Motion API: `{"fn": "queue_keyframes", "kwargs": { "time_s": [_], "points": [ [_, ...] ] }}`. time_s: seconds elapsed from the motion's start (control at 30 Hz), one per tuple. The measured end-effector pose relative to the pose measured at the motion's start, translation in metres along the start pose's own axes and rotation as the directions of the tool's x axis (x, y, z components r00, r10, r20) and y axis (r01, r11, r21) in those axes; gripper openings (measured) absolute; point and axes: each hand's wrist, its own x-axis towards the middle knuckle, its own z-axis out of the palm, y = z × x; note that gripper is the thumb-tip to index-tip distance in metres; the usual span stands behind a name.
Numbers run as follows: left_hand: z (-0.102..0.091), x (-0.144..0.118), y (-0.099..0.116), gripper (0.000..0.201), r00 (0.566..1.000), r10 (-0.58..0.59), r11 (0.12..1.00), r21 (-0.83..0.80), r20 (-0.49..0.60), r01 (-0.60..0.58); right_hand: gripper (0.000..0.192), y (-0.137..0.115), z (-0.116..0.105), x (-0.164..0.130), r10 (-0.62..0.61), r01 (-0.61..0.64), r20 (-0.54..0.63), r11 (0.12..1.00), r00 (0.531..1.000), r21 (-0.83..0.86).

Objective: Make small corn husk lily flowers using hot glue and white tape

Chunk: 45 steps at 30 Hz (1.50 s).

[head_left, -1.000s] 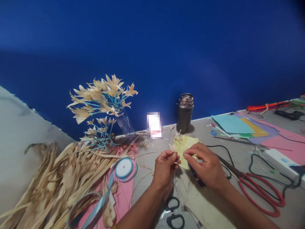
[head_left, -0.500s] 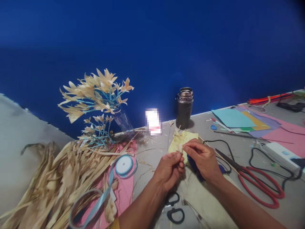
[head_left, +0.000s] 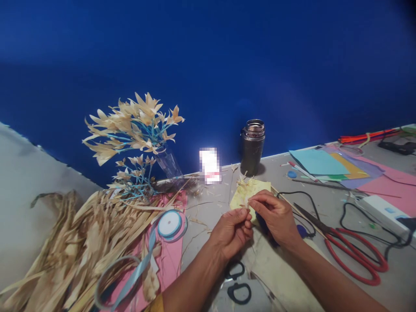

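Observation:
Over the near edge of a yellow sheet (head_left: 260,186), my left hand (head_left: 232,232) is closed, thumb and forefinger pinching a small pale piece that looks like dried husk (head_left: 247,205). The fingertips of my right hand (head_left: 276,216) are pinched together on the same bit, almost touching the left ones. Its exact shape is mostly covered by my fingers. Pale husk scraps (head_left: 244,187) lie on the yellow sheet just beyond. Below my left wrist rest the black handles of small scissors (head_left: 239,293). A dark blue object, partly hidden, sits under my right hand.
Dried corn husks (head_left: 74,242), a roll of light blue ribbon (head_left: 169,224) and husk flowers (head_left: 139,123) in a clear vase are at left. An open thermos (head_left: 252,149) stands behind. Red-handled scissors (head_left: 357,255), black cables and a white power strip (head_left: 385,216) lie at right.
Both hands keep nearly the same place and pinch, with only slight finger movement. The view has shifted very slightly.

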Motion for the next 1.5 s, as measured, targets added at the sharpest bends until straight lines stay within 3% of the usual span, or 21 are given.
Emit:
{"fn": "queue_keyframes", "kwargs": {
  "time_s": [0.2, 0.73, 1.07, 1.27, 1.5],
  "points": [
    [0.000, 0.001, 0.000, 0.016, 0.999, 0.046, 0.998, 0.039, 0.011, -0.047, 0.013, -0.002, 0.001, -0.001, 0.021, -0.021, 0.010, 1.000, 1.000, -0.017],
    [0.001, -0.001, 0.002, 0.017, 1.000, 0.023, 0.994, 0.108, 0.015, -0.025, 0.010, 0.001, 0.004, -0.007, -0.038, 0.035, -0.049, 0.998, 0.998, -0.047],
    [0.003, -0.003, -0.002, 0.038, 0.984, 0.179, 0.959, 0.226, -0.006, -0.173, 0.010, -0.001, 0.004, -0.010, -0.017, 0.017, -0.027, 1.000, 0.999, -0.023],
    [0.005, -0.004, 0.000, 0.038, 0.924, 0.382, 0.862, 0.353, 0.019, -0.364, 0.013, 0.001, -0.004, -0.010, 0.044, -0.044, -0.004, 0.997, 0.999, 0.059],
    [0.006, -0.008, 0.006, 0.015, 0.781, 0.621, 0.631, 0.546, 0.070, -0.551, 0.012, -0.005, -0.010, -0.009, 0.047, -0.050, 0.080, 0.998, 0.996, 0.036]
  ]
}}
